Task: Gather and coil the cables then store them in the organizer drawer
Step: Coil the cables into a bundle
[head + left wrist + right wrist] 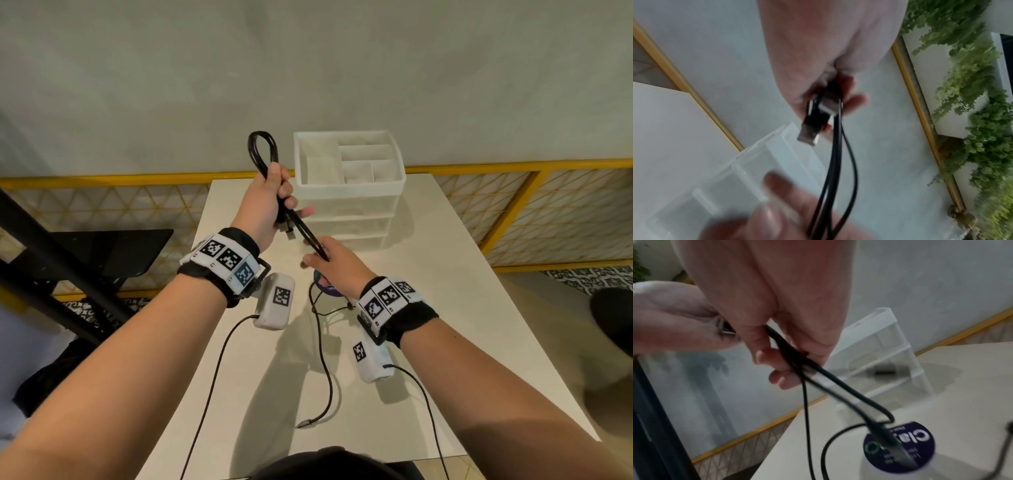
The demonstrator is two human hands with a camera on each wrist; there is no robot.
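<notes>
A black cable point(262, 147) is folded into long loops, and my left hand point(279, 202) grips the bundle at its middle, raised above the table. One loop sticks up past the fist. Its USB plug point(808, 134) hangs out below the fingers. My right hand point(318, 255) pinches the lower strands point(830, 381) just below the left hand. The white translucent organizer point(352, 205) stands right behind both hands with its drawers closed and its top tray of compartments uncovered. A second, thin dark cable point(323, 359) lies loose on the white table point(445, 325), under my wrists.
A round container with a purple lid point(900, 446) sits on the table beneath my right hand. A small dark item point(885, 369) shows inside one drawer. A yellow lattice railing point(513, 212) runs behind the table, and a black stand point(85, 253) is at left.
</notes>
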